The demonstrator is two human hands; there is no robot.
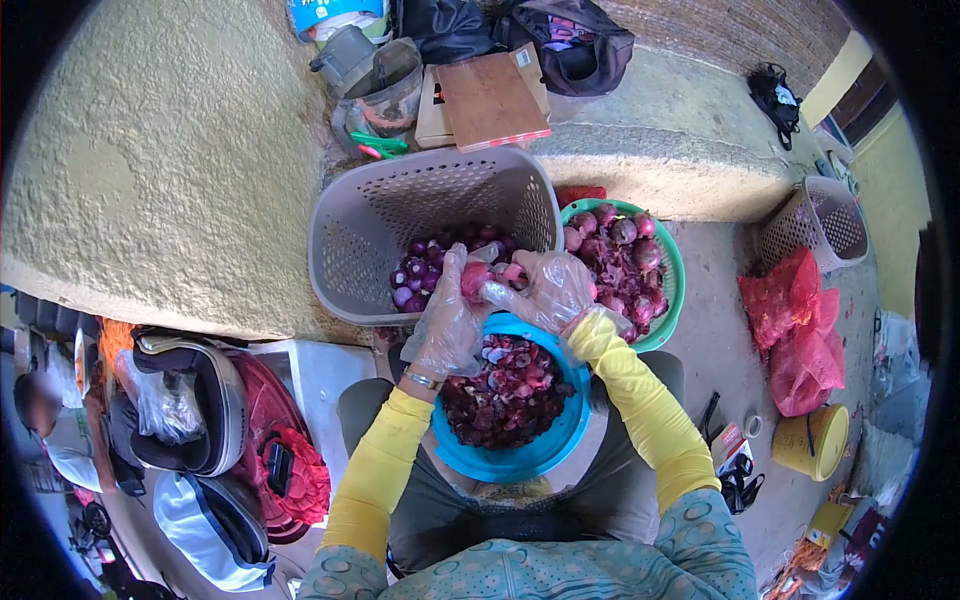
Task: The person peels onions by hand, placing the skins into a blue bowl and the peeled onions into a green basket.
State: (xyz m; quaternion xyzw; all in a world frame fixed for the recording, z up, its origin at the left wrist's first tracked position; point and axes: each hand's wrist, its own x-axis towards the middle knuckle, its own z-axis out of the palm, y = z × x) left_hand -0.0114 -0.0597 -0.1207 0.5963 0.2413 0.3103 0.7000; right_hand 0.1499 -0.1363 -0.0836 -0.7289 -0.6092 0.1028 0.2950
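Both my hands wear clear plastic gloves and are close together above the near rim of a grey perforated basket (435,180). My left hand (447,315) is closed around a red onion (476,281). My right hand (553,290) is curled beside that onion, with a small pinkish piece at its fingertips; whether it also holds a tool is hidden. Several peeled purple onions (415,275) lie in the basket. Below my hands, a blue basin (578,405) holds red onion skins (505,395). At the right, a green basket (676,280) holds unpeeled onions (648,253) and loose skins.
A low concrete ledge (660,150) runs behind the baskets, with a brown board (492,98) and a dark bag (570,45) on it. Red mesh sacks (800,340) and a yellow bucket (822,443) stand right. A helmet (190,400) sits left, near another person.
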